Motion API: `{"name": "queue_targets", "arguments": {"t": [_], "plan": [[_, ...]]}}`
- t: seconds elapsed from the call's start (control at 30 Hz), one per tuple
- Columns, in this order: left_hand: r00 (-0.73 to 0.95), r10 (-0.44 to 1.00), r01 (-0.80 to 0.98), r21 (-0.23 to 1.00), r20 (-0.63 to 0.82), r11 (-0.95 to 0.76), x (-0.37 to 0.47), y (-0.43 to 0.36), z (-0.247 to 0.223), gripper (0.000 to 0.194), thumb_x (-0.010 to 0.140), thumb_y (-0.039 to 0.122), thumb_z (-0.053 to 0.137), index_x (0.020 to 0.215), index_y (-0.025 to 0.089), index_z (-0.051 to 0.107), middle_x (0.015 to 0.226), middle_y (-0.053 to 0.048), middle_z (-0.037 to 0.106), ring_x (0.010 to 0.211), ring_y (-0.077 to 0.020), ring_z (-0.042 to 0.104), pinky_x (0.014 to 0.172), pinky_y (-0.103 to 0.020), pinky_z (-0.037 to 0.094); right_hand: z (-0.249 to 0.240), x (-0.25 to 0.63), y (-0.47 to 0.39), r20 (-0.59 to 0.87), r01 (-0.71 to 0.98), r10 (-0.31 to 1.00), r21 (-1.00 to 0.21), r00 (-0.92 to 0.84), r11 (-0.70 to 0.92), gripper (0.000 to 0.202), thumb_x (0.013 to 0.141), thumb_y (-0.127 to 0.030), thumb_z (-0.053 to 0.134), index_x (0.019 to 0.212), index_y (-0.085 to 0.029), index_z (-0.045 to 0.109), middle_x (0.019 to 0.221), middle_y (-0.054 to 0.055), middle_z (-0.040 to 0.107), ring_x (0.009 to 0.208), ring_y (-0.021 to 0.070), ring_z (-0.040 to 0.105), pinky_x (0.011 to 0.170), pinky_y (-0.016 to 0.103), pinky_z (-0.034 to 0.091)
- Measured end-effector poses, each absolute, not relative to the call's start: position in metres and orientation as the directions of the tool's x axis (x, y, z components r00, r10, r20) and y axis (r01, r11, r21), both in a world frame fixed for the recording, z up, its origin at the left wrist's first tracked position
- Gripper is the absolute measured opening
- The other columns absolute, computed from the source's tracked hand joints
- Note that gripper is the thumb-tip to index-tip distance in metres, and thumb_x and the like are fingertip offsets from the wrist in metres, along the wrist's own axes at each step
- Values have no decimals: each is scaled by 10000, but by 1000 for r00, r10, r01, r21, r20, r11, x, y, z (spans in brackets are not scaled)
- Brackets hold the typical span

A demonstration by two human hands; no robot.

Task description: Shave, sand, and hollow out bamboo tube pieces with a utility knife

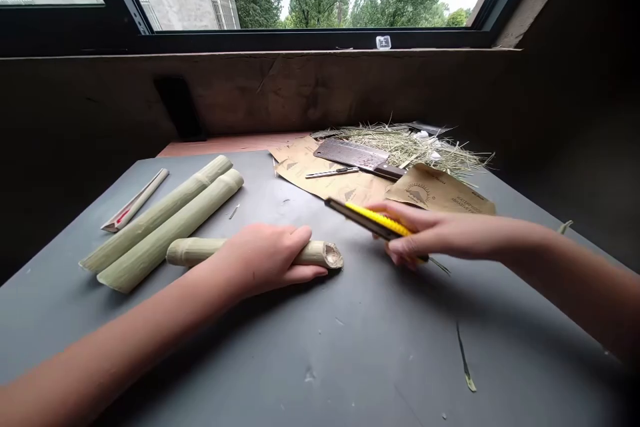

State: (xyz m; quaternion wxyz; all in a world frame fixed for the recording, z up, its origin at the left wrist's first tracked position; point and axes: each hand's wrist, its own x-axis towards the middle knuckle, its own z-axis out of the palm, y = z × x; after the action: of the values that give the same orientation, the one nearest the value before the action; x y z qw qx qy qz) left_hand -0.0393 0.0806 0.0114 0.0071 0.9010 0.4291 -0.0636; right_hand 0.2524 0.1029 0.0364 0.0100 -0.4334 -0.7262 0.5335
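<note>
My left hand [267, 253] is wrapped round a short bamboo tube [197, 251] that lies on the grey table [280, 360]. The tube's right end is cut at a slant and shows a hollow opening. In my right hand [413, 233] is a yellow and black utility knife [375, 219], held just above the table and apart from the tube. Its front end points left; whether the blade is out cannot be made out. Two longer bamboo pieces [170, 223] lie side by side at the left, beyond the tube.
A cleaver [355, 153] and a pen-like tool [333, 173] rest on brown paper [300, 167]. Behind them is a heap of thin bamboo shavings [390, 140]. At the far left lies a folded red-and-white strip [135, 201]. A dark phone-like slab [179, 107] leans against the wall.
</note>
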Motion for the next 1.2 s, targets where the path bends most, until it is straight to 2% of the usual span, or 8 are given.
{"name": "queue_targets", "arguments": {"t": [0.1, 0.2, 0.37, 0.5, 0.6, 0.8, 1.03, 1.2], "plan": [[627, 768, 772, -23, -135, -635, -40, 81, 13, 473, 916, 690, 430, 797, 236, 483, 745, -27, 675, 584, -206, 611, 483, -308, 190, 29, 275, 74, -508, 599, 592, -799, -626, -53, 687, 944, -544, 550, 1536, -290, 313, 928, 18, 650, 876, 201, 625, 789, 326, 506], [628, 764, 772, -3, -151, -635, -41, 82, 15, 472, 910, 691, 435, 783, 238, 477, 731, -18, 659, 560, -190, 581, 482, -305, 192, 27, 283, 60, -471, 644, 703, -765, -533, -25, 560, 930, -604, 515, 1404, -307, 516, 816, 3, 644, 770, 191, 588, 733, 316, 481], [655, 736, 749, 13, -172, -663, -45, 85, 15, 483, 905, 699, 430, 753, 240, 428, 714, 0, 629, 548, -174, 559, 485, -299, 197, 25, 288, 61, -450, 718, 747, -694, -489, 52, 530, 906, -643, 504, 1308, -310, 599, 764, 18, 644, 661, 199, 588, 620, 311, 495], [670, 722, 737, 35, -173, -675, -45, 88, 15, 465, 898, 677, 467, 746, 241, 420, 683, 10, 602, 555, -176, 561, 490, -297, 207, 20, 299, 63, -371, 740, 797, -659, -476, 136, 567, 872, -618, 582, 1389, -385, 568, 1168, 62, 713, 968, 315, 688, 765, 393, 574], [676, 716, 730, 29, -171, -683, -45, 89, 15, 471, 896, 681, 467, 741, 241, 406, 672, 11, 589, 548, -174, 550, 492, -291, 211, 20, 306, 60, -352, 748, 802, -641, -483, 170, 562, 857, -592, 627, 1395, -437, 571, 1391, 42, 627, 1236, 372, 594, 915, 430, 548], [684, 705, 720, 20, -188, -694, -45, 88, 16, 472, 888, 680, 482, 738, 236, 418, 673, 9, 596, 531, -161, 541, 482, -287, 205, 25, 289, 55, -363, 699, 780, -703, -511, 130, 475, 913, -601, 525, 1287, -344, 666, 1120, 38, 734, 1035, 302, 669, 818, 367, 549], [711, 672, 687, 1, -208, -727, -43, 89, 16, 454, 899, 666, 488, 758, 235, 455, 712, 6, 623, 523, -151, 533, 477, -285, 189, 20, 272, 67, -283, 708, 818, -678, -501, 199, 481, 873, -656, 564, 1132, -282, 720, 999, 46, 727, 874, 272, 647, 713, 333, 483], [730, 654, 668, 2, -198, -745, -44, 89, 16, 441, 892, 656, 511, 774, 232, 489, 688, 11, 594, 533, -159, 552, 479, -293, 194, 9, 271, 74, -262, 684, 771, -670, -581, 288, 455, 906, -601, 554, 1170, -253, 685, 971, 54, 712, 802, 235, 622, 687, 320, 444]]}}
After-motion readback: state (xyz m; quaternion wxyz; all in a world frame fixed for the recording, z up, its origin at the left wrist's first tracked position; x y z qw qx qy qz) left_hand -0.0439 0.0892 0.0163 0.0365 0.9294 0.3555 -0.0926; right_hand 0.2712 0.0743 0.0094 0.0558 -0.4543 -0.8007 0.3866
